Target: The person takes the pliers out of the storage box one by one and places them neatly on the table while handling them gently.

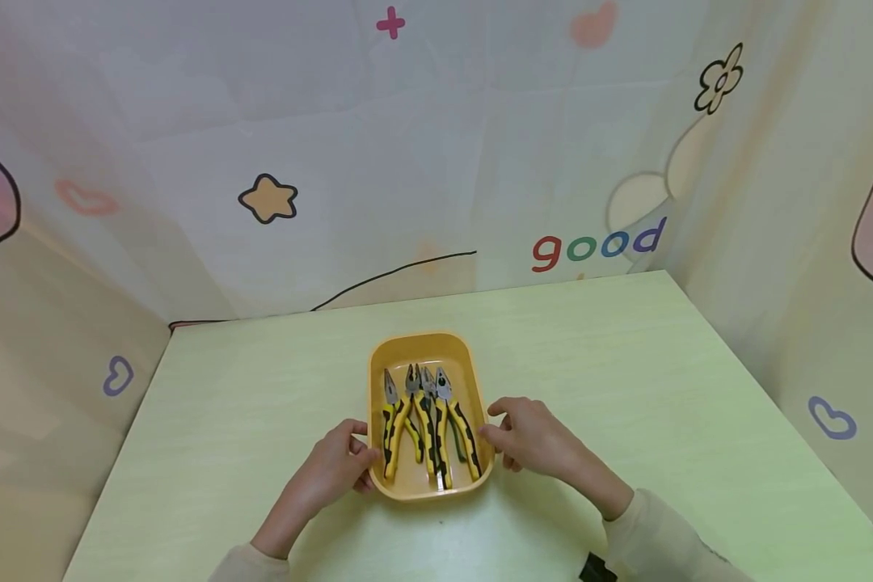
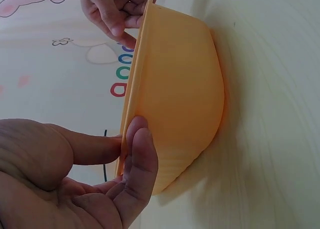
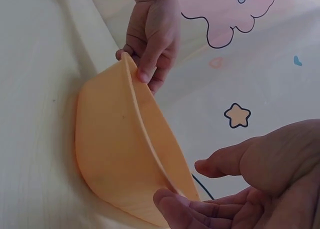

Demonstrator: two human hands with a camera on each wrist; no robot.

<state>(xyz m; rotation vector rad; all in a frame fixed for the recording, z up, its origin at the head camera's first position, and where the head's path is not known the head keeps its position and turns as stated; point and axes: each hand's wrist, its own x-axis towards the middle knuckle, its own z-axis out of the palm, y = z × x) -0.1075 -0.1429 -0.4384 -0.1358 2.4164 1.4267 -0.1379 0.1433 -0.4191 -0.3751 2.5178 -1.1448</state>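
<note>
A yellow plastic bin [image 1: 429,491] sits on the table between my two hands. Inside lie several pliers [image 1: 442,444] with yellow-and-black handles, their metal noses toward the far end. My left hand [image 1: 336,467] pinches the bin's left rim, thumb on top and fingertips against the outer wall. At the opposite side, my right hand [image 1: 537,436] has its fingertips at the rim, while its thumb stands apart from the fingers in the right wrist view. Both wrist views show the bin's outer wall [image 2: 180,79], with the pliers hidden behind it.
The pale green table [image 1: 589,356] extends around the bin on all sides. A printed curtain [image 1: 407,162] with a star and the word "good" hangs along the back and sides. A small black object [image 1: 597,568] shows beside the right sleeve at the bottom edge.
</note>
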